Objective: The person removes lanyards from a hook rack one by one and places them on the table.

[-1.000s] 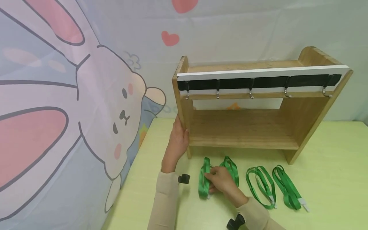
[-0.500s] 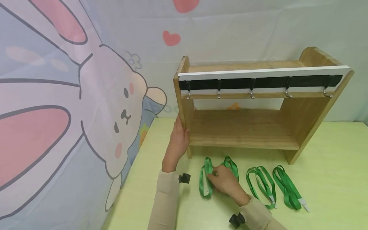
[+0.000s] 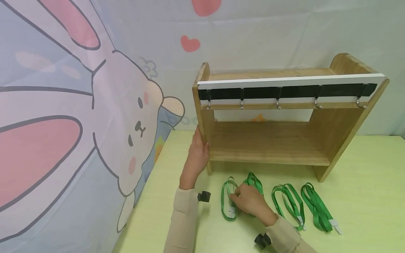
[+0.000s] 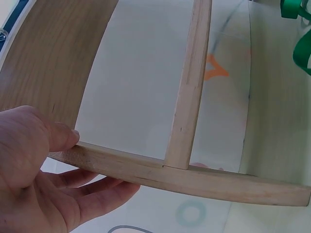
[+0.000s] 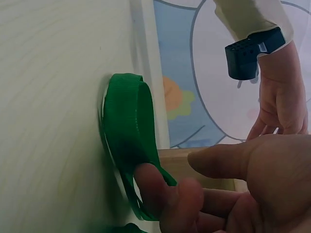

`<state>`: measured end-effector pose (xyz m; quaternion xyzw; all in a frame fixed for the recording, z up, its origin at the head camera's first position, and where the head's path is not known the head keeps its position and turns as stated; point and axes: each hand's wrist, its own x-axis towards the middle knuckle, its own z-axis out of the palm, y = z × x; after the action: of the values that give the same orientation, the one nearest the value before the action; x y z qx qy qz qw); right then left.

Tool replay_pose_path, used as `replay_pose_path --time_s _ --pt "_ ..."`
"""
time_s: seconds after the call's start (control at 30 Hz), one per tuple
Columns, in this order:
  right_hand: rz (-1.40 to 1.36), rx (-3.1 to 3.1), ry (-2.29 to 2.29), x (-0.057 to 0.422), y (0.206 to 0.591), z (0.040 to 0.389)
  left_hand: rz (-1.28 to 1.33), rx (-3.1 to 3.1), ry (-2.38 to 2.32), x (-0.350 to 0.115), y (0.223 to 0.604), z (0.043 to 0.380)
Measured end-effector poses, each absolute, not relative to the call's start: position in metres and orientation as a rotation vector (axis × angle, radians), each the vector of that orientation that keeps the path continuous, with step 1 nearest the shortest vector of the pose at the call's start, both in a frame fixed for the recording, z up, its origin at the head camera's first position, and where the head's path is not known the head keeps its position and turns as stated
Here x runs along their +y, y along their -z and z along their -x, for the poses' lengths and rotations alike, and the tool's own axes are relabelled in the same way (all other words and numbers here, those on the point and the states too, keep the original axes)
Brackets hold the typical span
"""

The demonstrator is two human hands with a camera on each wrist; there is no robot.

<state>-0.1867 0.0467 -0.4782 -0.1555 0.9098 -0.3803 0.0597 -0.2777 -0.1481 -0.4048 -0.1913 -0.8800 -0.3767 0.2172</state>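
Observation:
My left hand (image 3: 197, 154) grips the left side panel of a wooden shelf (image 3: 269, 142), and the left wrist view shows the thumb and fingers (image 4: 104, 199) on either side of its edge. My right hand (image 3: 251, 201) is low over the table at the leftmost green lanyard (image 3: 223, 202), a loose loop with a pale end piece. In the right wrist view its fingertips touch that lanyard (image 5: 124, 121), while the thumb stands apart from them. A second green lanyard (image 3: 255, 182) lies partly hidden behind the right hand.
Two more green lanyards lie to the right, one looped (image 3: 287, 196) and one folded long (image 3: 317, 207). A white and black strip (image 3: 259, 93) with several metal hooks runs along the shelf's front. A cartoon-printed cloth (image 3: 126, 88) hangs behind the pale green table (image 3: 373, 196).
The leftmost lanyard has gone from a raised band to a flatter, opened loop, and its pale end piece now shows. My right hand has shifted slightly right; the left keeps its hold.

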Motion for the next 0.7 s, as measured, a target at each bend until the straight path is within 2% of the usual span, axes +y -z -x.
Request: replay_pose_path --time_s 0.37,0.7 --pt "0.518 2.676 1.224 0.060 0.461 0.195 0.562 -2.431 1.100 -0.148 0.398 0.283" --pt "0.610 2.599 1.424 0.074 0.452 0.207 0.491 -2.490 1.204 -0.149 0.396 0.278"
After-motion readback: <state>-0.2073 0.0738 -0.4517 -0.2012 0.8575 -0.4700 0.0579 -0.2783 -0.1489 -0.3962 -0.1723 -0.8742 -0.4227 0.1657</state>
